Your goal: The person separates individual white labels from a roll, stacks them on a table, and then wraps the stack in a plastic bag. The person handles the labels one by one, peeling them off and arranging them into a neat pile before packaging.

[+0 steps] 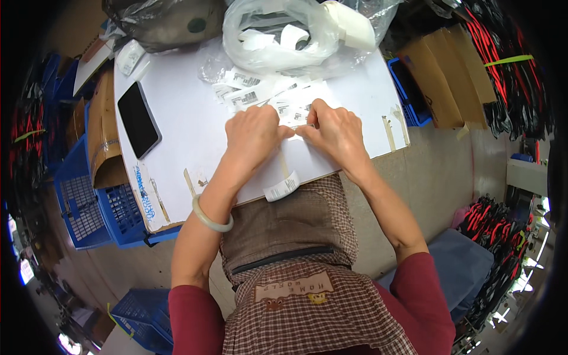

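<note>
My left hand [253, 137] and my right hand [336, 135] meet over the white tabletop [183, 142], thumbs almost touching. Both are closed in a pinch on a small white label, mostly hidden by the fingers. Just beyond them lies a loose heap of white printed labels [245, 96] with black barcodes. Another printed label [283, 187] hangs at the table's near edge, below my hands, its end curling over the edge. A pale bangle [213, 216] circles my left wrist.
A black phone [139, 120] lies at the table's left. Behind the labels stands a clear plastic bag [278, 56] holding white paper pieces, beside a dark bag [165, 26]. Blue crates [77, 195] flank the left side; a cardboard box [444, 77] stands at right.
</note>
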The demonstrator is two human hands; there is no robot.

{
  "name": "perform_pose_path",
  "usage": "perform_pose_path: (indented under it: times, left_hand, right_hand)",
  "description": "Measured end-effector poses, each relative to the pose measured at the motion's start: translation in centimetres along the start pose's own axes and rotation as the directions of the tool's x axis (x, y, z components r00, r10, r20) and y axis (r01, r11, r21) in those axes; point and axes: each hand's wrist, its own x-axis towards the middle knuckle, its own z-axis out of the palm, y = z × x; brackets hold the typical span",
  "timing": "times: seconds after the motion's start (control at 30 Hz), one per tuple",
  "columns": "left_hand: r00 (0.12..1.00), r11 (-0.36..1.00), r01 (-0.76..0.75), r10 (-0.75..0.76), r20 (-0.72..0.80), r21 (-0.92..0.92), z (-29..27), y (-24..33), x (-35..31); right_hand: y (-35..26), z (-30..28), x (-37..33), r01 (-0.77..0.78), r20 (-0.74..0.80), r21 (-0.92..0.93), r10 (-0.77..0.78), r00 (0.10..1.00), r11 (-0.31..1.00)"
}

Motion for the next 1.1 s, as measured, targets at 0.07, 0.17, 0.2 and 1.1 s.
perform_pose_path:
  times: [0.07, 0.17, 0.2, 1.1]
  left_hand:
    - [0.997, 1.000, 0.024, -0.025, 0.067, 0.007, -0.2, 0.2, 0.6]
    - [0.991, 0.999, 0.039, -0.039, 0.127, 0.002, -0.7, 0.2, 0.7]
    - [0.989, 0.999, 0.043, -0.042, 0.139, -0.002, -1.0, 0.1, 0.4]
    - [0.943, 0.648, 0.330, -0.249, 0.219, -0.687, -5.7, -1.4, -14.7]
  right_hand:
    - [-0.6, -1.1, 0.8, -0.075, 0.053, -0.193, 0.087, 0.995, 0.978]
    - [0.1, -1.7, 0.1, -0.100, 0.037, -0.125, 0.105, 0.994, 0.987]
    - [-0.3, -2.3, -0.5, -0.015, 0.039, 0.011, 0.014, 0.999, 1.000]
    - [-1.0, 9.2, -13.4, 0.161, -0.082, -0.130, -0.173, 0.982, 0.978]
